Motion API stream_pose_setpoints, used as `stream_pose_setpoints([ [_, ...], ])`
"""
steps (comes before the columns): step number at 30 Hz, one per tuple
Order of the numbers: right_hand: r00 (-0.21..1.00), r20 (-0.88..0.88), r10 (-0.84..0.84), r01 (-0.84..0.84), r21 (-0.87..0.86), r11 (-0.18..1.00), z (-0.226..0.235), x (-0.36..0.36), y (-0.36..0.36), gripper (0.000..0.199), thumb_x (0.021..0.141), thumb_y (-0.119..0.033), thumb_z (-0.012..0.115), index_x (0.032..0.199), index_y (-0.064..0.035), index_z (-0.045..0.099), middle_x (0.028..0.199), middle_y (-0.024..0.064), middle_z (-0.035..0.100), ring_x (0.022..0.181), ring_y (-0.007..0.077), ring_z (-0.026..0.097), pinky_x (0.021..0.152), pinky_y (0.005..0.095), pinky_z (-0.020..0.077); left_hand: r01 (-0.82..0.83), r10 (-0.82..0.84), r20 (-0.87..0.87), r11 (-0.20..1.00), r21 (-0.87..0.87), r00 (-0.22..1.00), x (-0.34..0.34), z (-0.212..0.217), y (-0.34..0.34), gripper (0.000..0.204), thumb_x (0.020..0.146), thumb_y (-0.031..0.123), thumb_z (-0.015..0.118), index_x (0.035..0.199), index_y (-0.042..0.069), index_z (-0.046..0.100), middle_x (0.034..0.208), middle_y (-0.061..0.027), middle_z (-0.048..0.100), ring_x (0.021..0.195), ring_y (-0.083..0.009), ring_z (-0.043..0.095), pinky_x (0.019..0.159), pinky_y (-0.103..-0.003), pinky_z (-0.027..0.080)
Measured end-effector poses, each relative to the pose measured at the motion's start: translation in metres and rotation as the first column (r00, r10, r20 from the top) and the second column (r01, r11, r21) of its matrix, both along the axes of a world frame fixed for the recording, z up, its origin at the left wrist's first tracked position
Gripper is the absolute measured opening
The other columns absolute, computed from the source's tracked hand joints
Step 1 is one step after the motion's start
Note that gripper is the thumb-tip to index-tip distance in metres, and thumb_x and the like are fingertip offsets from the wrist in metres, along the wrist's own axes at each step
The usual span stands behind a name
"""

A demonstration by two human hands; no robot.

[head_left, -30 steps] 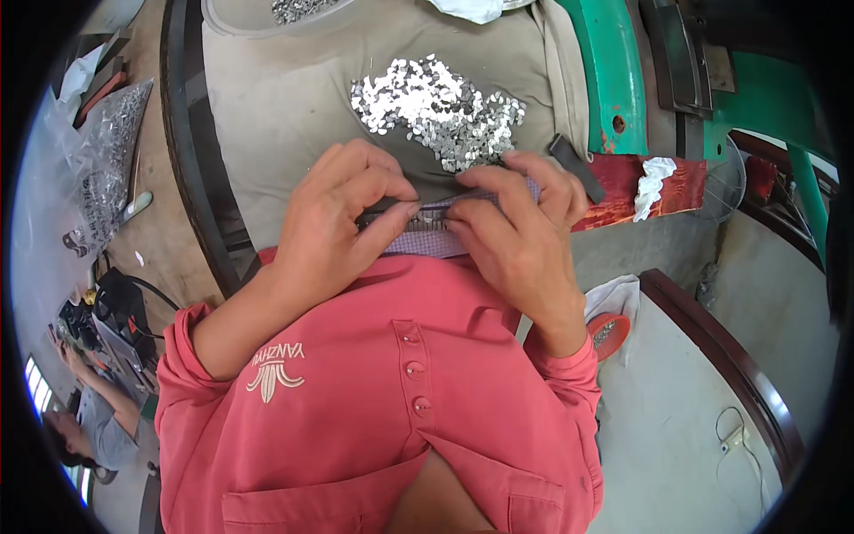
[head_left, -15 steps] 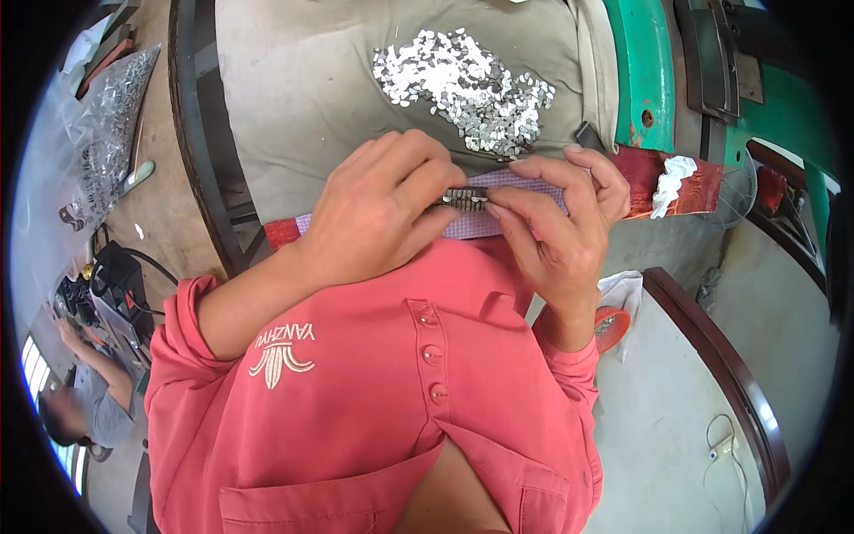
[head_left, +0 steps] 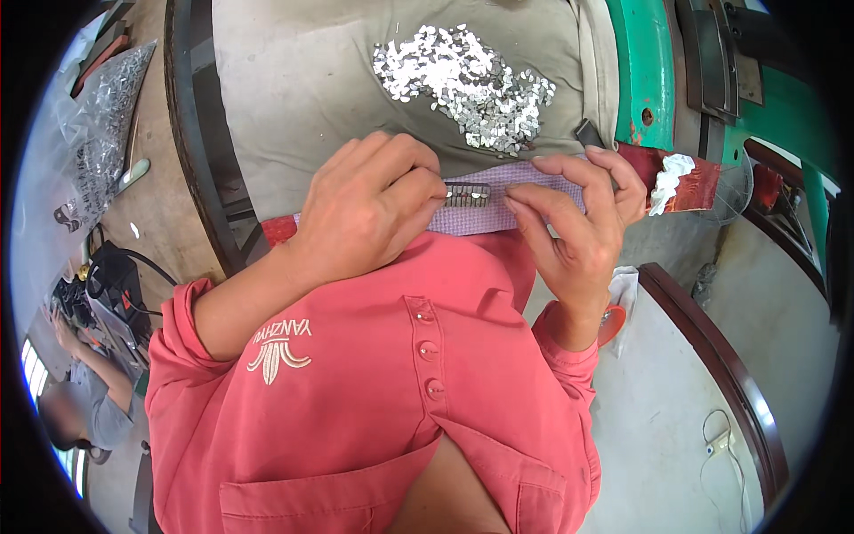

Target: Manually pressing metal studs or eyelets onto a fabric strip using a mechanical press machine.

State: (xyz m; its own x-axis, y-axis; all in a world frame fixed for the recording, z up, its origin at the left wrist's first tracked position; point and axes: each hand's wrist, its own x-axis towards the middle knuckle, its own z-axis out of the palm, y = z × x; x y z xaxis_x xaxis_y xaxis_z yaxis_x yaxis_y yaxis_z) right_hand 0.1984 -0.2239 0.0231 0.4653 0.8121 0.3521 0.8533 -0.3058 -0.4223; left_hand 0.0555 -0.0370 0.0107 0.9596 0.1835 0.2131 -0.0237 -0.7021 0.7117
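Observation:
In front of my chest, my left hand (head_left: 360, 209) is closed on the left end of a small dark metal block with a row of slots (head_left: 467, 199). One or two bright bits show in the slots. Just right of the block, and apart from it, is my right hand (head_left: 578, 233). Its thumb and index fingertip are pinched together, and whatever may be between them is too small to tell. Beneath lies a purple checked cloth (head_left: 494, 221). Beyond the hands, a heap of small, flat, silvery metal pieces (head_left: 471, 84) is spread on a grey-green cloth (head_left: 294, 80).
A green machine part (head_left: 647, 71) stands at right, near crumpled white paper (head_left: 669, 182) on a red strip. Bags of small metal parts (head_left: 116, 111) lie on a wooden bench (head_left: 169, 191) at left. Far left sits another person (head_left: 98, 392). An orange bowl (head_left: 612, 325) is below my right wrist.
My right hand has moved off the block to the right, its fingertips now apart from it. My left hand has shifted slightly left, still holding the block, and more of the slots show.

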Motion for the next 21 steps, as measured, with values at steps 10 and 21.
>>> stream_pose_setpoints([
  [10,1.0,-0.015,-0.016,0.016,-0.015,1.0,-0.002,-0.003,-0.001,0.019,0.066,-0.017,0.084,0.082,-0.0197,0.075,0.106,-0.006,0.067,0.115,0.0261,0.051,0.1,0.0383,0.029,-0.023,0.018,-0.052,0.995,-0.094,0.998,-0.003,-0.002,0.0,0.025,0.068,0.005,0.082,0.087,0.007,0.065,0.097,-0.0058,0.063,0.084,-0.0262,0.058,0.073,-0.037,0.046],
  [21,0.996,-0.04,0.082,-0.083,-0.038,0.996,-0.003,-0.016,0.012,0.017,0.064,-0.018,0.079,0.08,-0.02,0.074,0.106,-0.0058,0.066,0.115,0.0245,0.052,0.098,0.0392,0.0284,-0.015,0.008,-0.053,0.991,-0.129,0.999,-0.008,-0.001,0.003,0.028,0.069,0.004,0.082,0.091,0.005,0.065,0.101,-0.0078,0.065,0.088,-0.0274,0.06,0.074,-0.037,0.049],
])
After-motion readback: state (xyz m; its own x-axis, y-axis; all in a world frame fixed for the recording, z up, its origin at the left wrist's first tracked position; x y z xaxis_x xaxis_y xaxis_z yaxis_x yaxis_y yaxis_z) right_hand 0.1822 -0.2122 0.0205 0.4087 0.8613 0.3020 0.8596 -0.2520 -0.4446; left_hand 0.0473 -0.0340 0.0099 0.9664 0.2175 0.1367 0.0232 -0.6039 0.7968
